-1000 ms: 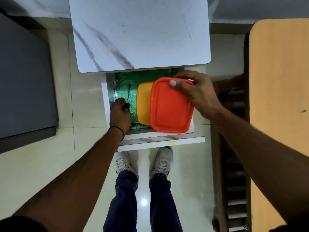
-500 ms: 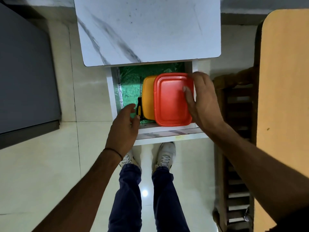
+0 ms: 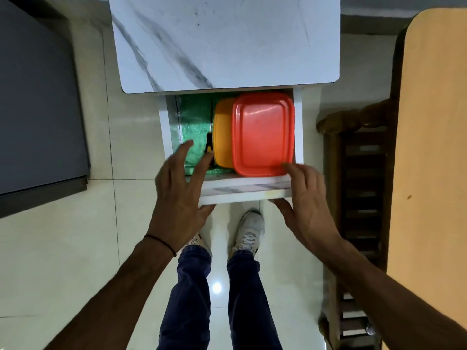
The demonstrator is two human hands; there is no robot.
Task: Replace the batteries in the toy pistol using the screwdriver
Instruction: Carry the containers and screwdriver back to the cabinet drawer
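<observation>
A screwdriver (image 3: 209,140) with a black and yellow handle and a thin shaft lies in the open drawer (image 3: 242,192), on green lining beside an orange box. My left hand (image 3: 178,195) hovers open at the drawer's front left corner, fingertips close to the screwdriver handle and not holding it. My right hand (image 3: 307,198) rests open at the drawer's front right corner, fingers on the front panel. A red lidded box (image 3: 262,133) sits on the orange box (image 3: 222,132). No toy pistol or batteries are visible.
The drawer sticks out from under a white marble-pattern tabletop (image 3: 225,41). A grey cabinet (image 3: 38,102) stands to the left. A wooden chair (image 3: 358,198) and a tan table (image 3: 434,147) are to the right. My feet (image 3: 249,233) stand on pale floor tiles below the drawer.
My left hand let go of the screwdriver and drew back to the drawer's front edge. My right hand released the red box, which now lies flat, and moved down to the drawer front.
</observation>
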